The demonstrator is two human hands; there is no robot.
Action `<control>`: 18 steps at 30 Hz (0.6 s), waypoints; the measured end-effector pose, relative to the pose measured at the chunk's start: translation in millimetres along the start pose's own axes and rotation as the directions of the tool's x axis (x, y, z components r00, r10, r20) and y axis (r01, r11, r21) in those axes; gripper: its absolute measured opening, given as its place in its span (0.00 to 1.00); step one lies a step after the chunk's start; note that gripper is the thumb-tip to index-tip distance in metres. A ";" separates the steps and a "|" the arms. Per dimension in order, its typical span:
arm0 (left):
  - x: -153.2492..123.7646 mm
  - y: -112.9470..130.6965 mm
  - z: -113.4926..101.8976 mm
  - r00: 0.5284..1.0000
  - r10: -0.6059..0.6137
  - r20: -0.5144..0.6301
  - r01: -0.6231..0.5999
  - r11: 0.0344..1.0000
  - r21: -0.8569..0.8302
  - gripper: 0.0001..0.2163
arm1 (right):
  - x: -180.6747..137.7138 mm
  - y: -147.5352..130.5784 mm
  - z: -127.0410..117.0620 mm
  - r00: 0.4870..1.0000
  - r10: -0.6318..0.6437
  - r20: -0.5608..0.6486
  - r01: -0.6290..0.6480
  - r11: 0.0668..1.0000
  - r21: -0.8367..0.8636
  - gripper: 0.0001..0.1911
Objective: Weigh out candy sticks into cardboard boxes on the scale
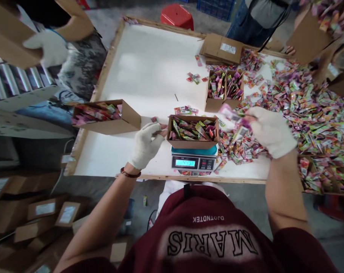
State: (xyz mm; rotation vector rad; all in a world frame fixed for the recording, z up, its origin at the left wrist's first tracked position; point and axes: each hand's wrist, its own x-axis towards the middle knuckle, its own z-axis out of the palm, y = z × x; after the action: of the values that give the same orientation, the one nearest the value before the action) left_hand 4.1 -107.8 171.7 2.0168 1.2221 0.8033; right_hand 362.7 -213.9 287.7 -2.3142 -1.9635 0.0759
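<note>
A small cardboard box (192,144) full of colourful sachets (196,129) rests on a digital scale (193,162) with a lit display. My left hand (147,146), in a white glove with bare fingertips, grips the box's left end between thumb and fingers. Above the loose pile, right of the box, my gloved right hand (270,129) is closed around a few pink and white sachets (236,119), smeared by motion. Behind the scale, more sachets (186,110) lie loose on the white table (143,60).
A filled box (112,123) stands tilted at the table's left edge. A divided box of sachets (214,104) and flattened cartons (221,49) are farther back. A large sachet heap (302,113) covers the right. A co-worker's gloved hand (51,47) holds a carton at upper left.
</note>
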 end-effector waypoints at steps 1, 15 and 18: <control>-1.7 -1.6 -1.1 1.000 -0.010 -0.006 0.010 1.000 -0.001 0.10 | -7.7 12.3 -4.5 0.998 0.033 -0.053 -0.034 0.999 -0.032 0.14; 7.3 33.2 7.5 0.994 0.113 0.005 -0.114 0.992 0.051 0.10 | 78.3 -129.4 116.3 0.849 0.017 0.528 0.022 0.997 -0.067 0.18; 5.9 37.2 10.3 0.993 0.115 0.019 -0.116 0.992 0.041 0.11 | 80.5 -124.5 116.7 0.855 -0.007 0.518 0.043 0.997 -0.058 0.16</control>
State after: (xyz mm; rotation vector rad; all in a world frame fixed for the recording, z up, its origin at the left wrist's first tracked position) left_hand 33.5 -118.1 195.3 2.1407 1.1299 0.8205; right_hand 241.5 -109.0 188.3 -2.5011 -2.2484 0.7170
